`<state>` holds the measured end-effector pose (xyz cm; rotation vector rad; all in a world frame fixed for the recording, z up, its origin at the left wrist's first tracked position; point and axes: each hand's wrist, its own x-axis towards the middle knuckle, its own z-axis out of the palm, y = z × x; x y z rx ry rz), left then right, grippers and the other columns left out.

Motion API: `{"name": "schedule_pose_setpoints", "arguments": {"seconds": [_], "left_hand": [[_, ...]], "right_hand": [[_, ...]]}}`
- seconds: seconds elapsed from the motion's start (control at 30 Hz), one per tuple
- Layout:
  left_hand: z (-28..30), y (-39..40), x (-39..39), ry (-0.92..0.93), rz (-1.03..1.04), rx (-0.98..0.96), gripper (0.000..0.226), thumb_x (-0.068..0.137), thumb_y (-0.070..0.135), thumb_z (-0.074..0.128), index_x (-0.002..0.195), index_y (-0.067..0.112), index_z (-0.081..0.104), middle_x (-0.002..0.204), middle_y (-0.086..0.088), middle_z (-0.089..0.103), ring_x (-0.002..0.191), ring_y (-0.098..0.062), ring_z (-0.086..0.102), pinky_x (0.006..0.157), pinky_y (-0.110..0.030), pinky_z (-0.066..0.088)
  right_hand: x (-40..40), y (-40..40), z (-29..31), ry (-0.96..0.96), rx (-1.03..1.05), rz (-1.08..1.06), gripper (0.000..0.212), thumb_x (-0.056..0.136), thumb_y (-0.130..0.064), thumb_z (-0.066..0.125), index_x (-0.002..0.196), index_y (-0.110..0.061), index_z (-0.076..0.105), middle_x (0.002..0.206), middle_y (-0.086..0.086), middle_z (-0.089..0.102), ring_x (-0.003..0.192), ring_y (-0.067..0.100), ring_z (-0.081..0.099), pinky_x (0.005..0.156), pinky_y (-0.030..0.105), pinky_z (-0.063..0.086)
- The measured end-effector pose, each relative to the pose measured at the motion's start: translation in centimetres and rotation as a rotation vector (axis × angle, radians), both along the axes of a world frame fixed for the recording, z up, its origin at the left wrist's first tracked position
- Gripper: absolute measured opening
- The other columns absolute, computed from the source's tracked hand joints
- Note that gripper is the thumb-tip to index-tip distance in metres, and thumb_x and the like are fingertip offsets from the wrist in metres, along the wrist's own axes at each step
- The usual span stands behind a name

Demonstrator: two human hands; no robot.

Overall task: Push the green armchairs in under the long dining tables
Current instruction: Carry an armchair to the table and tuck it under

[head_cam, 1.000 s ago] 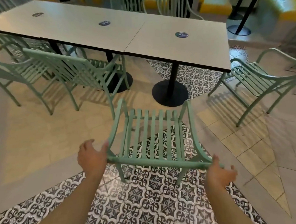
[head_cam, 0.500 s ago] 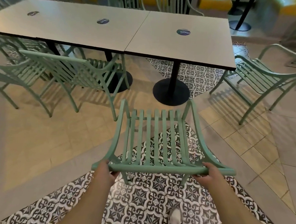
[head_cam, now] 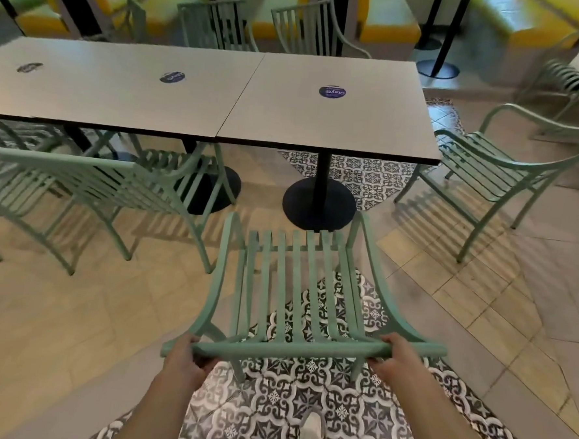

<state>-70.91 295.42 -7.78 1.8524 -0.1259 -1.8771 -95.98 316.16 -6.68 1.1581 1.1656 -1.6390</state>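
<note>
Since the earlier frames both hands have gone from open beside the chair to closed on it: left hand (head_cam: 185, 355) and right hand (head_cam: 396, 356) each wrap the top back rail of the green slatted metal armchair (head_cam: 297, 287). The armchair stands directly ahead of the hands on the black-and-white patterned tile floor (head_cam: 303, 407), its seat front near the black round pedestal base (head_cam: 319, 204), not yet under the long grey dining table (head_cam: 321, 119). Another green armchair (head_cam: 97, 180) sits left, a third (head_cam: 487, 170) right.
</note>
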Motion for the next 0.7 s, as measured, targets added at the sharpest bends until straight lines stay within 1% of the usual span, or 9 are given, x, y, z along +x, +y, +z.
{"name": "schedule_pose_setpoints", "arguments": {"seconds": [0.03, 0.1, 0.13, 0.2, 0.27, 0.37, 0.53, 0.63, 0.7], "left_hand": [[0.0, -0.7, -0.6, -0.004, -0.003, -0.001, 0.029, 0.094, 0.008, 0.046, 0.122, 0.002, 0.042, 0.141, -0.020, 0.047, 0.128, -0.035, 0.048, 0.102, -0.048, 0.045], [0.0, -1.8, -1.8, -0.033, -0.002, 0.007, 0.026, 0.095, 0.008, 0.046, 0.120, 0.002, 0.041, 0.141, -0.021, 0.047, 0.129, -0.034, 0.048, 0.104, -0.049, 0.044], [0.0, -2.3, -2.4, -0.033, -0.012, 0.007, 0.024, 0.095, 0.007, 0.046, 0.118, 0.002, 0.041, 0.142, -0.021, 0.046, 0.129, -0.034, 0.048, 0.104, -0.049, 0.043], [0.0, -3.4, -3.7, -0.018, -0.028, -0.010, 0.026, 0.095, 0.007, 0.046, 0.120, 0.001, 0.041, 0.142, -0.021, 0.046, 0.129, -0.034, 0.048, 0.102, -0.049, 0.044], [0.3, -4.5, -5.0, -0.027, -0.032, -0.016, 0.027, 0.095, 0.008, 0.047, 0.121, 0.001, 0.042, 0.142, -0.021, 0.047, 0.128, -0.033, 0.049, 0.101, -0.048, 0.045], [0.4, -5.9, -6.9, -0.029, -0.056, -0.017, 0.027, 0.096, 0.008, 0.045, 0.122, 0.000, 0.042, 0.142, -0.021, 0.047, 0.129, -0.034, 0.048, 0.104, -0.049, 0.043], [0.6, -8.5, -10.2, -0.047, -0.092, -0.051, 0.020, 0.096, 0.007, 0.046, 0.113, 0.000, 0.040, 0.139, -0.025, 0.049, 0.127, -0.036, 0.050, 0.102, -0.050, 0.044], [0.3, -10.3, -12.1, -0.055, -0.113, -0.054, 0.019, 0.096, 0.008, 0.047, 0.112, 0.000, 0.040, 0.138, -0.025, 0.050, 0.126, -0.037, 0.050, 0.101, -0.051, 0.045], [0.1, -11.7, -13.4, -0.042, -0.125, -0.060, 0.020, 0.096, 0.009, 0.047, 0.112, 0.000, 0.040, 0.137, -0.026, 0.050, 0.126, -0.037, 0.050, 0.102, -0.051, 0.044]], "right_hand": [[-0.6, -0.6, 0.0, -0.005, 0.002, -0.009, 0.020, 0.091, -0.003, 0.057, 0.108, -0.004, 0.048, 0.121, 0.018, 0.050, 0.118, 0.036, 0.053, 0.098, 0.050, 0.047], [-1.6, -1.4, -0.3, -0.017, 0.011, -0.036, 0.039, 0.090, -0.003, 0.057, 0.126, -0.006, 0.045, 0.127, 0.019, 0.049, 0.119, 0.037, 0.052, 0.097, 0.051, 0.048], [-2.1, -1.8, -0.3, -0.017, 0.006, -0.033, 0.043, 0.089, -0.003, 0.058, 0.129, -0.007, 0.044, 0.129, 0.018, 0.049, 0.119, 0.037, 0.052, 0.096, 0.051, 0.049], [-3.1, -2.7, -0.1, -0.021, 0.005, -0.020, 0.039, 0.088, -0.003, 0.059, 0.125, -0.007, 0.045, 0.131, 0.019, 0.049, 0.117, 0.037, 0.053, 0.094, 0.050, 0.050], [-4.2, -3.5, 0.0, -0.008, 0.001, -0.003, 0.030, 0.088, -0.003, 0.059, 0.115, -0.006, 0.047, 0.130, 0.019, 0.050, 0.117, 0.037, 0.053, 0.095, 0.050, 0.049], [-5.9, -4.8, -0.2, 0.003, -0.003, 0.008, 0.024, 0.088, -0.002, 0.059, 0.107, -0.005, 0.045, 0.127, 0.019, 0.051, 0.116, 0.038, 0.054, 0.096, 0.051, 0.049], [-8.7, -6.9, -0.2, 0.017, -0.013, -0.003, 0.016, 0.090, -0.003, 0.059, 0.094, -0.007, 0.044, 0.124, 0.017, 0.052, 0.106, 0.034, 0.057, 0.087, 0.045, 0.053], [-10.4, -8.2, -0.9, 0.027, -0.003, -0.019, 0.016, 0.089, -0.004, 0.059, 0.093, -0.006, 0.044, 0.121, 0.018, 0.053, 0.109, 0.036, 0.057, 0.089, 0.046, 0.053], [-11.6, -9.3, -1.0, 0.051, 0.008, -0.045, 0.019, 0.089, -0.004, 0.060, 0.103, -0.005, 0.047, 0.122, 0.016, 0.053, 0.110, 0.035, 0.058, 0.091, 0.048, 0.052]]}}
